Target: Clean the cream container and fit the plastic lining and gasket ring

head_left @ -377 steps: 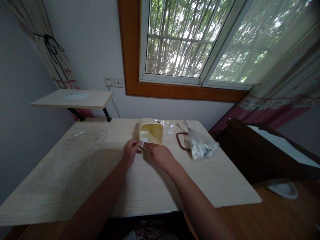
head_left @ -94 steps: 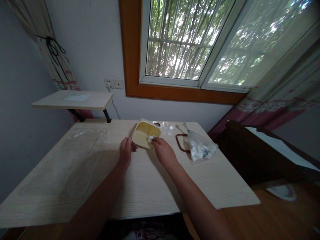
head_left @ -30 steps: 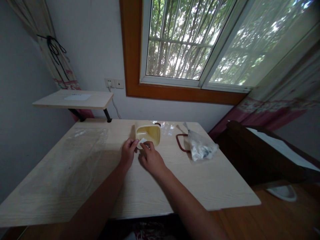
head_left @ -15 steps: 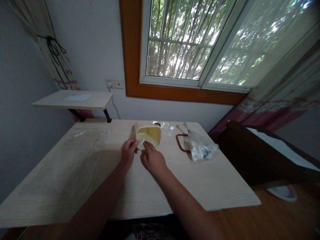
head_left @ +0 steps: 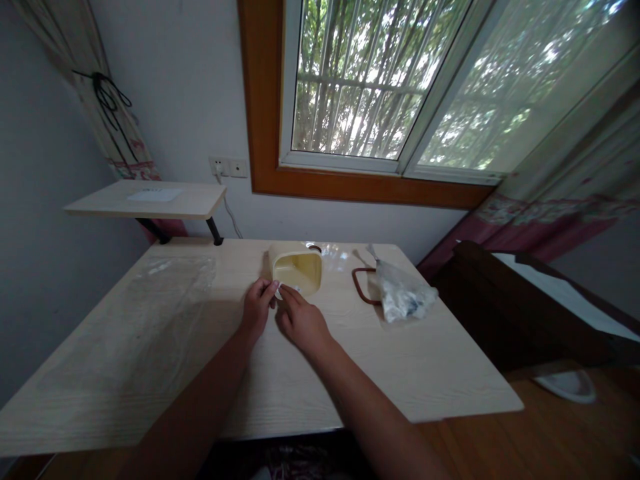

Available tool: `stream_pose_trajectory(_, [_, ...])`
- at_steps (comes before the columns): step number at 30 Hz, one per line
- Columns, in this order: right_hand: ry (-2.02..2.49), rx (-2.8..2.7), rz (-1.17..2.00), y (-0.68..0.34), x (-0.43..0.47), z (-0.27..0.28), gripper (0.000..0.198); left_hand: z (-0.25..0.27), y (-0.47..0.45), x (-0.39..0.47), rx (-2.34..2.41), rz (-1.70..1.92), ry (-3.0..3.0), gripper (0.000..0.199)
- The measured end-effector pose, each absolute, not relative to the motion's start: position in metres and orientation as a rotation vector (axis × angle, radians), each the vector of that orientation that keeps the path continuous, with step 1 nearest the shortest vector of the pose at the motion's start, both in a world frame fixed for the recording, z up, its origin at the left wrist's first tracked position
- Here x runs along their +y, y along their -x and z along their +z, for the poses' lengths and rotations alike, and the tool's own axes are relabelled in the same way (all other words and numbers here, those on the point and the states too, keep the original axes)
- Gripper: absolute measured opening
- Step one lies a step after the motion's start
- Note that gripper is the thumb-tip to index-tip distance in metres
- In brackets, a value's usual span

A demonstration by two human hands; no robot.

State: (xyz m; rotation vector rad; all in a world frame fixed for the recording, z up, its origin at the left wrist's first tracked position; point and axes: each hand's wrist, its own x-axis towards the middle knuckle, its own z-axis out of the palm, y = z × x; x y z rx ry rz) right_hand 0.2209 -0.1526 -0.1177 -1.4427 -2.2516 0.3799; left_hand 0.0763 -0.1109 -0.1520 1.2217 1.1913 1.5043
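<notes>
A cream plastic container [head_left: 312,280] lies on the table with its open side facing me. My left hand [head_left: 257,305] is closed at its near left corner, thumb on the rim. My right hand [head_left: 305,321] is closed too, its fingertips pinching a small white piece [head_left: 278,291] against the container's near edge, close to my left thumb. The fingers hide most of this piece, so I cannot tell its kind.
Right of the container lie a brown handle-shaped loop [head_left: 361,291] and a clear plastic bag [head_left: 406,293] with small parts inside. A flat transparent plastic sheet [head_left: 165,313] covers the table's left side. A raised shelf [head_left: 195,200] stands at the back left.
My right hand's fingertips have moved slightly left, towards my left thumb. The white piece now shows nearer that thumb. My left hand and the container have hardly moved.
</notes>
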Motion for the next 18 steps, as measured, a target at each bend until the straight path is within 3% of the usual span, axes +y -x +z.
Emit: stream_pose_trajectory(18, [1.809,-2.291,0.137,-0.239,-0.144,-0.116,0.063,-0.154,-0.077,-0.109,1.18,1.508,-1.196,0.036])
